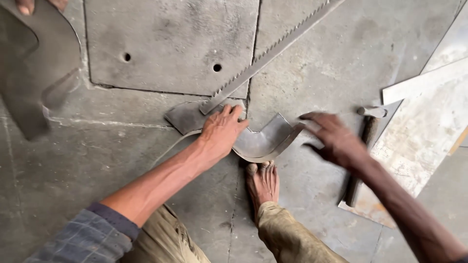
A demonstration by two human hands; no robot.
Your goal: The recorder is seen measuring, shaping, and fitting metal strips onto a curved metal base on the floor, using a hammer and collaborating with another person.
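Note:
A curved grey sheet-metal piece [265, 141] lies on the concrete floor in front of my bare foot [263, 182]. My left hand [222, 130] presses flat on its left part, fingers spread toward a long toothed metal strip [273, 51] that runs diagonally up to the right. My right hand [331, 136] hovers open just right of the curved piece's raised end, fingers apart and blurred, holding nothing. A hammer [363, 151] with a dark handle lies just beyond that hand.
A square steel plate [170, 44] with two holes lies ahead. Rusty flat sheets [429, 122] are stacked at the right. At the top left, another person's fingers [29, 5] hold a large curved metal cutout [34, 68].

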